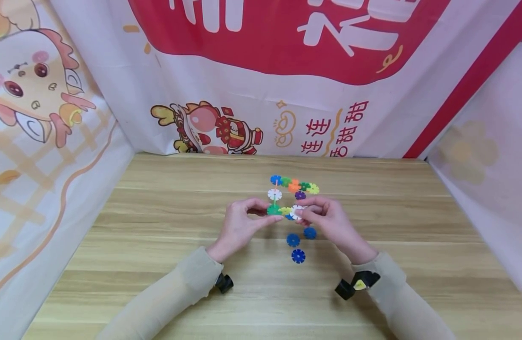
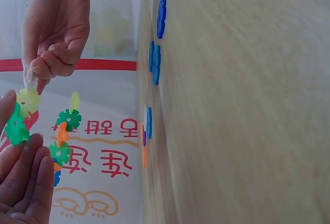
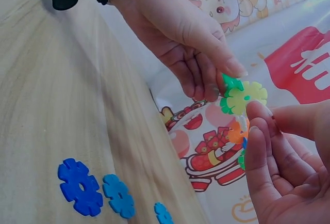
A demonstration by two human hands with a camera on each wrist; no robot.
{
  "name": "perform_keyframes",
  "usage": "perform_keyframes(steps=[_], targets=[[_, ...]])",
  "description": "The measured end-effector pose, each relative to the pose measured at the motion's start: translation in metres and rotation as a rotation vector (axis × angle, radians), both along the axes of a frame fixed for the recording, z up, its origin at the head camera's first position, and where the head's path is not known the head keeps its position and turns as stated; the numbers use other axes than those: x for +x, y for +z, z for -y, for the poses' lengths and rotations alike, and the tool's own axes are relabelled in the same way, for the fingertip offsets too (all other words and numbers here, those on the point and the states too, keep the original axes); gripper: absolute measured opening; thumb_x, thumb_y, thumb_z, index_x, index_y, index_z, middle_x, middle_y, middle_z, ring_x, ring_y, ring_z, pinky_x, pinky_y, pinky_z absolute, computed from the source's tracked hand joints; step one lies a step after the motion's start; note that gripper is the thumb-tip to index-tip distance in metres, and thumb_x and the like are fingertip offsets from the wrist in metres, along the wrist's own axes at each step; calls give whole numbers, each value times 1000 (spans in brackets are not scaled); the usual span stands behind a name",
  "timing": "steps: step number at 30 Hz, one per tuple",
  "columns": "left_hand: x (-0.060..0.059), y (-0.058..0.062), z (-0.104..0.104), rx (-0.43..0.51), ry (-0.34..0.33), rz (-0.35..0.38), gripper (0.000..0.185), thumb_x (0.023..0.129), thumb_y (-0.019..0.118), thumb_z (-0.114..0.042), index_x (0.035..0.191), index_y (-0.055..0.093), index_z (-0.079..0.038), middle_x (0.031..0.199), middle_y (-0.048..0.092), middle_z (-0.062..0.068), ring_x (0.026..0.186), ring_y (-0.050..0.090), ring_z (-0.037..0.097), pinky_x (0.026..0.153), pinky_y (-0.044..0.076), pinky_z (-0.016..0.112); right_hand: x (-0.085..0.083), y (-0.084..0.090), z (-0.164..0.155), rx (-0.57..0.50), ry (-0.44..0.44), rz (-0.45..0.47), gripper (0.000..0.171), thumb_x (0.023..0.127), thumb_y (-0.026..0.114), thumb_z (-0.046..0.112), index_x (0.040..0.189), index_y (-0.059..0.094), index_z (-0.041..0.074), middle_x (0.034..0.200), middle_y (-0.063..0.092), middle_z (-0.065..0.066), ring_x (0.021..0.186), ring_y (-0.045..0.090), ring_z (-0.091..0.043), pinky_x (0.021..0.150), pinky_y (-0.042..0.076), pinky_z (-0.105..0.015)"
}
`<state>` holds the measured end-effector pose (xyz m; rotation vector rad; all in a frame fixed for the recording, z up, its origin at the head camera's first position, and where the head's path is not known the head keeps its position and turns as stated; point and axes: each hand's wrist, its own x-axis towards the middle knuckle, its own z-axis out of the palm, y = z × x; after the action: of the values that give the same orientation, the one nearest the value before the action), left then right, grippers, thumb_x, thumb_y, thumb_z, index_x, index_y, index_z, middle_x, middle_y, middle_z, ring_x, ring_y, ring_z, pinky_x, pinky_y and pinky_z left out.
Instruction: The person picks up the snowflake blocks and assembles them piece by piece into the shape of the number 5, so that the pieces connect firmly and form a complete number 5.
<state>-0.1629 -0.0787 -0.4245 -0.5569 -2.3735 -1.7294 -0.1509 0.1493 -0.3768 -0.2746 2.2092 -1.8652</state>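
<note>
Above the wooden table [image 1: 158, 264] both hands hold up a chain of coloured snowflake discs [image 1: 295, 185]. My left hand [image 1: 267, 213] pinches the green disc [image 1: 273, 209] at the chain's near left end. My right hand [image 1: 302, 213] pinches a white disc [image 1: 296, 210] beside a yellow-green disc [image 1: 285, 210]. In the right wrist view the left hand's fingertips [image 3: 227, 72] grip the green disc [image 3: 230, 83] joined to the yellow-green disc [image 3: 246, 97], with my right hand [image 3: 260, 118] just below. The left wrist view shows the right hand [image 2: 38, 72] pinching a white piece above the yellow-green disc [image 2: 28, 101].
Three loose blue discs lie on the table under the hands [image 1: 293, 240] [image 1: 310, 232] [image 1: 298, 256]. Printed cloth walls [image 1: 243, 94] close in the table at the back and on both sides. Black wrist camera mounts [image 1: 224, 283] hang under each sleeve.
</note>
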Motion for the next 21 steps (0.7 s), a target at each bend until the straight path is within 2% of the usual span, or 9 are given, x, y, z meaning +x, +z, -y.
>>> perform_keyframes(steps=[4,9,16,21], targets=[[0,1,1,-7,1,10,33,71,79,-45,91,70,-20,86,67,-9,78,62,10,70,54,36,0,-2,1,-1,-2,2,23,91,63,14,110,62,2,95,68,-15,86,64,-34,79,52,-48],[0,3,0,-40,-3,29,31,74,78,-39,96,67,-21,90,65,-10,81,62,8,73,53,31,-2,-5,2,-12,-9,19,22,91,63,13,110,63,1,94,68,-15,88,62,-40,76,54,-40],[-1,5,-2,-35,-32,17,34,80,76,-27,110,63,-16,96,65,-8,85,62,8,77,53,28,-11,-25,-1,-32,-18,15,22,91,64,17,108,63,4,93,69,-15,91,59,-46,79,52,-48],[-2,7,-1,4,-52,55,22,85,71,-25,104,64,-15,96,65,-6,85,62,10,77,53,28,-15,-34,-4,-18,-43,-4,24,90,65,23,108,64,7,92,69,-13,88,61,-42,80,50,-52]])
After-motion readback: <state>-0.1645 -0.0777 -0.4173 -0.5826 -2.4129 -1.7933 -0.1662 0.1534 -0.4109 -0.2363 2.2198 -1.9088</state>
